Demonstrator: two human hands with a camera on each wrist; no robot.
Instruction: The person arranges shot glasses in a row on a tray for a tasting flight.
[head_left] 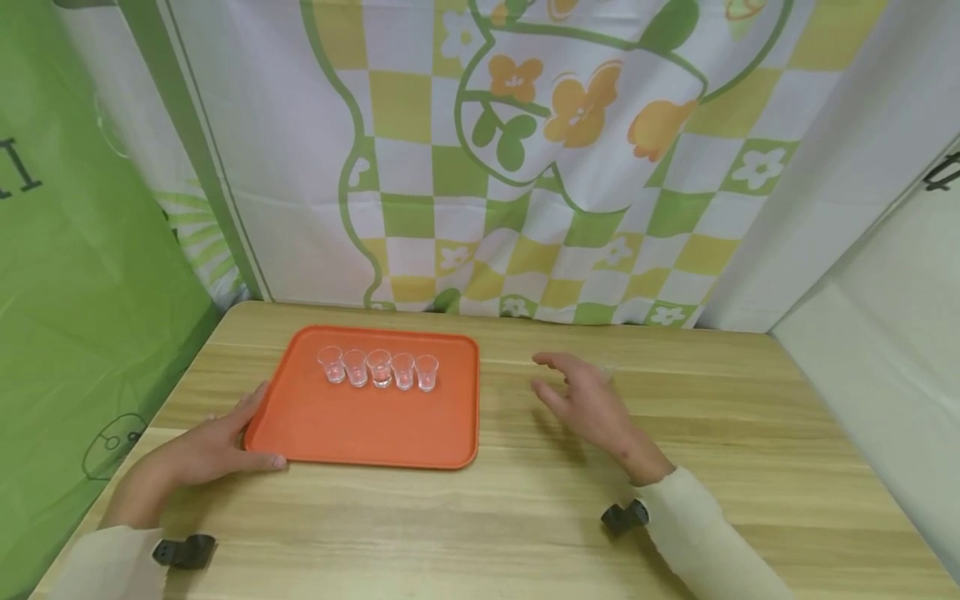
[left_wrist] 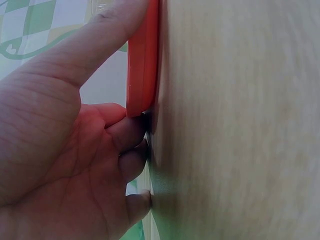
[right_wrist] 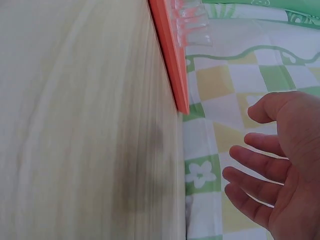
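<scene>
An orange rectangular tray [head_left: 360, 429] lies on the table. My left hand [head_left: 206, 450] holds its near left corner, thumb along the front edge and fingers at the left side. In the left wrist view, the bent fingers [left_wrist: 132, 165] meet the tray's rim [left_wrist: 142, 75]. Several clear shot glasses [head_left: 380, 368] stand upright in a row toward the back of the tray. To the right of the tray, my right hand [head_left: 592, 408] hovers above the table, holding nothing, its fingers [right_wrist: 260, 165] spread and loosely bent.
Just behind the right hand is a small transparent object [head_left: 606, 367], mostly hidden; its kind cannot be made out. The wooden table [head_left: 420, 533] meets a patterned curtain [head_left: 540, 208] at the back. A green cloth [head_left: 82, 250] hangs at the left and a pale one [head_left: 892, 292] at the right.
</scene>
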